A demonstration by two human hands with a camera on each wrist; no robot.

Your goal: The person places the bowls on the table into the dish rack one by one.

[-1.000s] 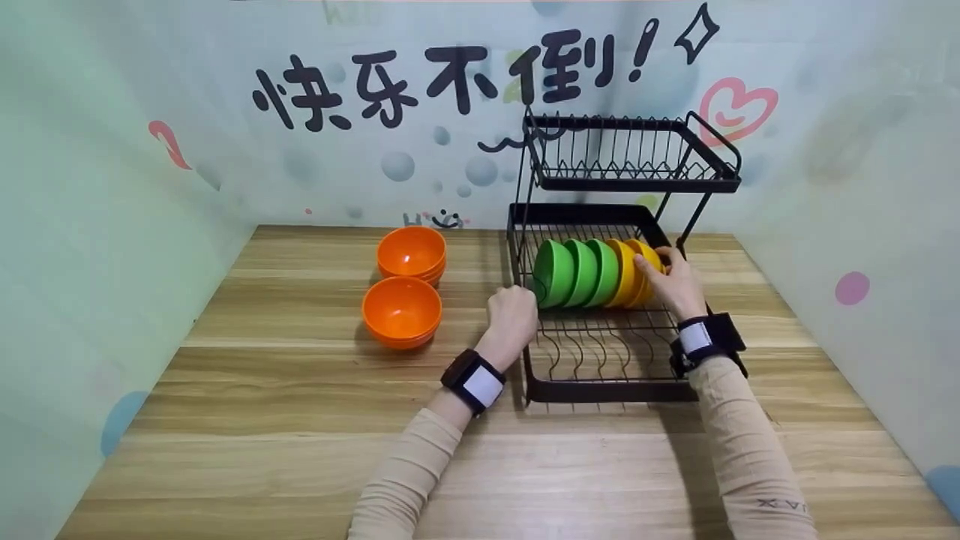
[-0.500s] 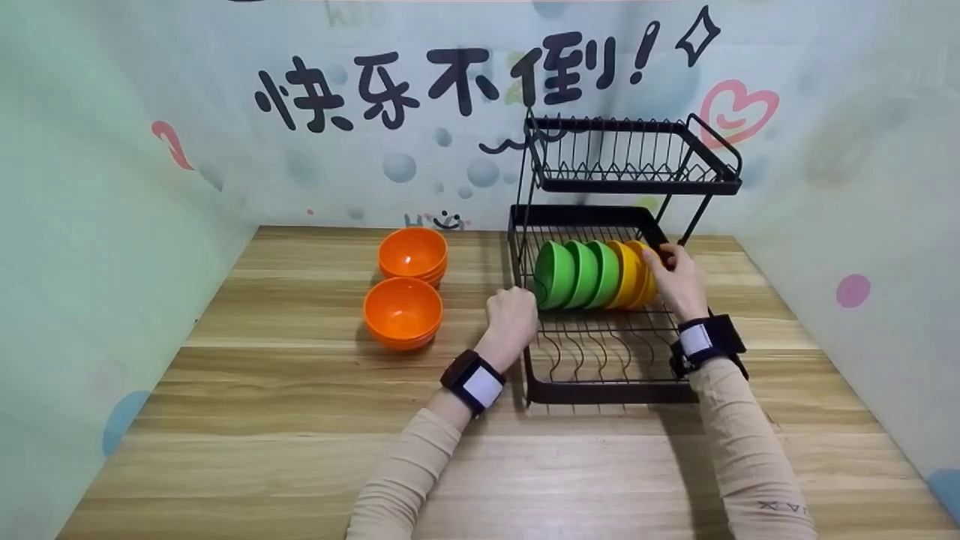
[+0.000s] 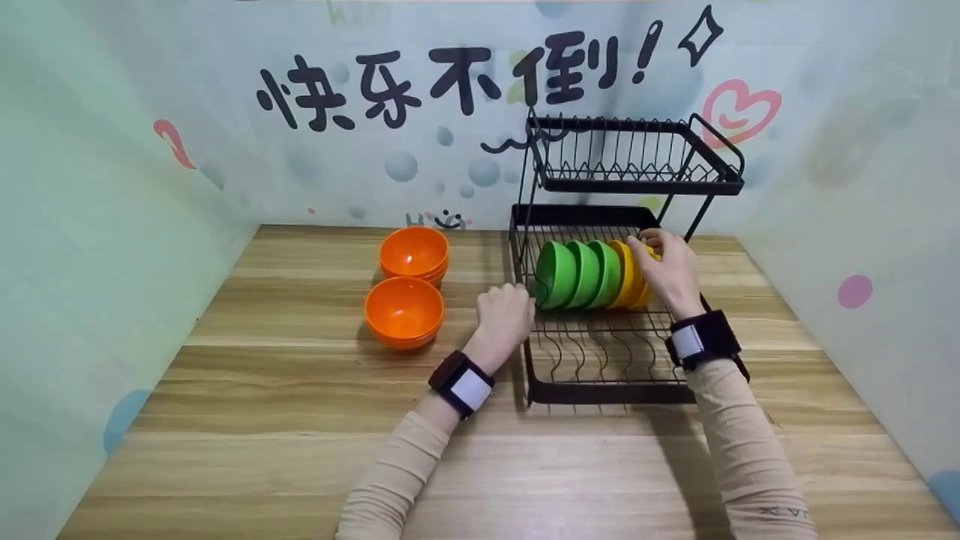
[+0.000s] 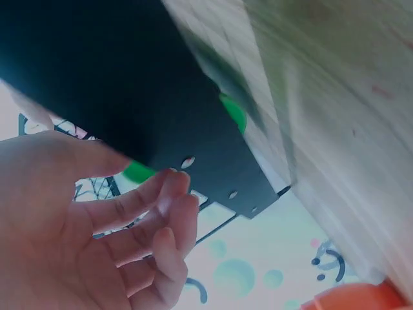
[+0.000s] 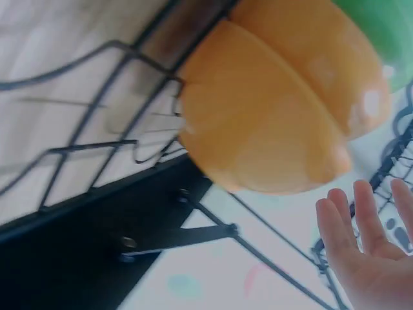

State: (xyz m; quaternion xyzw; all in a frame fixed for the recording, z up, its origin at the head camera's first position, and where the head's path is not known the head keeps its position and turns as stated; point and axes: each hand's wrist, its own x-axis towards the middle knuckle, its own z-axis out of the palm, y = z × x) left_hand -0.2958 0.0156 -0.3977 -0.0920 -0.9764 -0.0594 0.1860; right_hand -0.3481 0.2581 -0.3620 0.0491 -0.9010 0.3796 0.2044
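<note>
- at the dish rack (image 3: pixel 607 392), a black two-tier frame on the wood-patterned counter (image 3: pixel 285 465), five bowls stand on edge in a row across the lower tier (image 3: pixel 581 216).
- three green bowls (image 3: pixel 556 276) line up toward the rack's left side and two yellow bowls (image 5: pixel 258 123) toward its right, tilted and packed close together.
- above them, the rack's upper tier (image 3: pixel 637 186) shows its slotted wire dividers.
- the work looks partway done, judging by this layout: green and yellow are racked, while the orange bowls sit outside, to the rack's left.
- the orange bowls face up in two stacks, a front stack (image 3: pixel 403 309) and a rear stack (image 3: pixel 413 251) just behind it; more bowls nest beneath each top one, the exact count unclear.
- the right hand (image 3: pixel 671 274) is beside the yellow bowls at the rack's right side, its fingers extended and clasping nothing.
- the left hand (image 3: pixel 506 319) is at the rack's left rim, fingers bent; whether they grip it, one cannot tell.
</note>
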